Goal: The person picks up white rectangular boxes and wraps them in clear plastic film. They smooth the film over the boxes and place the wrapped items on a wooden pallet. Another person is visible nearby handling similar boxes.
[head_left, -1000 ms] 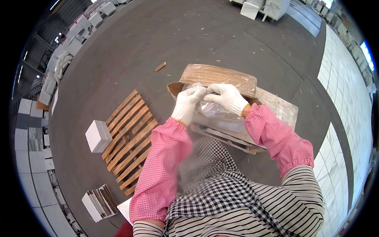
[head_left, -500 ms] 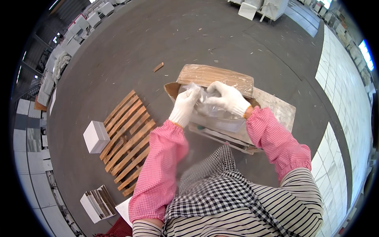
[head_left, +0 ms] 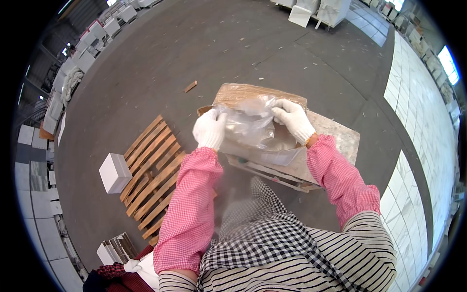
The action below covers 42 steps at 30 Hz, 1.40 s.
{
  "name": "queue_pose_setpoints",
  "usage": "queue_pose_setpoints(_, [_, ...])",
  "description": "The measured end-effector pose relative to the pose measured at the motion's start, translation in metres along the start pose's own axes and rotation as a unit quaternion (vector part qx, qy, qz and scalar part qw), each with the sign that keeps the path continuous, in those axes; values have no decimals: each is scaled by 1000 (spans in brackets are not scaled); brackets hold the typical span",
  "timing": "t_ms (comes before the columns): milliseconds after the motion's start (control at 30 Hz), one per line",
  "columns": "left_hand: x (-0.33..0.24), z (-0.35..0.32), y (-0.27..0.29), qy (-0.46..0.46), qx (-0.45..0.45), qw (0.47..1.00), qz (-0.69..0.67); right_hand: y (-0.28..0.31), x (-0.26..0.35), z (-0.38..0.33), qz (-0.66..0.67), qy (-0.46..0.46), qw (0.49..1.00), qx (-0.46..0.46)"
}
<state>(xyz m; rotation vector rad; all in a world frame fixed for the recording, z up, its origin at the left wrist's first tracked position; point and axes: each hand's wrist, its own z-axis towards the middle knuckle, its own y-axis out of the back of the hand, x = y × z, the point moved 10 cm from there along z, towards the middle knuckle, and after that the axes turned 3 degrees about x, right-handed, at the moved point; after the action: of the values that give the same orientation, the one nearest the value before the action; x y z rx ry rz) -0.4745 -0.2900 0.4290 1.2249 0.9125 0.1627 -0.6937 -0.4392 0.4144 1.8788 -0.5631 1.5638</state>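
bag: clear plastic bag (head_left: 250, 127), crumpled, held over cardboard box (head_left: 253, 93)
left hand (head_left: 210, 129): gloved, fingers pinching bag edge
right hand (head_left: 293, 119): gloved, same grip

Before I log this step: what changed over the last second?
Both gloved hands, left hand and right hand, moved apart, spreading the clear plastic bag wider over the brown box. Both kept their grip. The wooden pallet and white block stayed put.
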Motion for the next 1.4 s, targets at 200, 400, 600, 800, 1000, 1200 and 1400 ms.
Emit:
queue_pose_setpoints(200, [-75, 0, 36, -155, -155, 961, 169, 20, -11, -7, 56, -25, 998, -15])
queue_pose_setpoints(400, [-101, -28, -29, 2, 273, 927, -256, 0, -1, -10, 59, -7, 998, 11])
queue_pose_setpoints(600, [-57, -12, -36, 1, 171, 931, -322, 16, 4, -17, 6, -10, 998, -68])
queue_pose_setpoints(800, [-56, -3, 9, -125, -161, 916, 346, 57, -19, -27, 116, -33, 982, -148])
queue_pose_setpoints(1000, [-117, -21, -93, -244, 226, 943, 9, 46, -4, -33, 88, -29, 991, -94])
queue_pose_setpoints(1200, [-22, 7, -182, -94, 362, 919, 126, 29, 96, -75, 120, 107, 984, -73])
queue_pose_setpoints(1400, [-51, -6, -79, -84, 228, 967, 83, 22, 91, -79, 94, 129, 986, -44])
